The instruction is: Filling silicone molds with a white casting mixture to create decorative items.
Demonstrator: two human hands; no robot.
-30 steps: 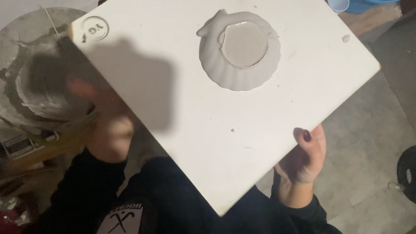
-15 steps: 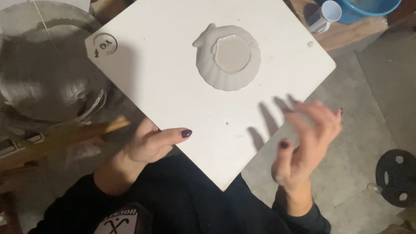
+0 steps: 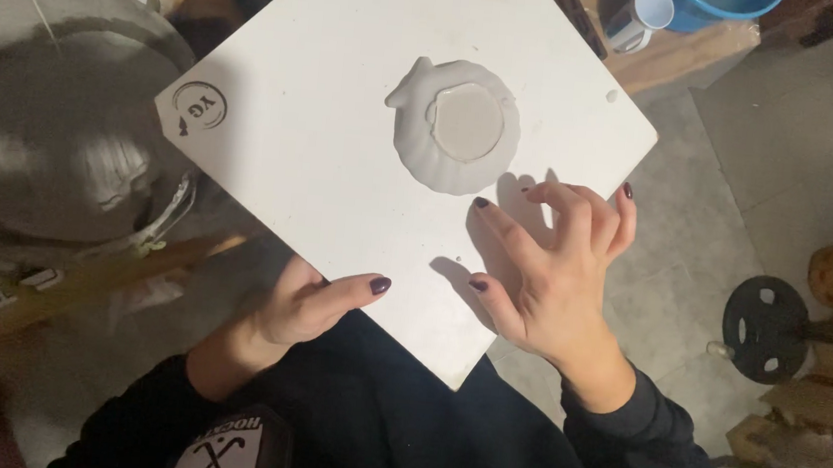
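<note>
A square white board is tilted like a diamond over my lap. A pale grey shell-shaped clay dish lies upside down on it, its flat round base facing up. My left hand grips the board's lower left edge, thumb on top. My right hand hovers over the board's lower right part, fingers spread and curled, just below and right of the dish, not touching it.
A large round grey pottery wheel basin sits at the left. A blue bucket and a white cup stand on a wooden board at the top right. A black round disc lies on the grey tiled floor at the right.
My right hand has left the board's right edge and come over its top toward the dish. My left thumb has come up onto the board's face.
</note>
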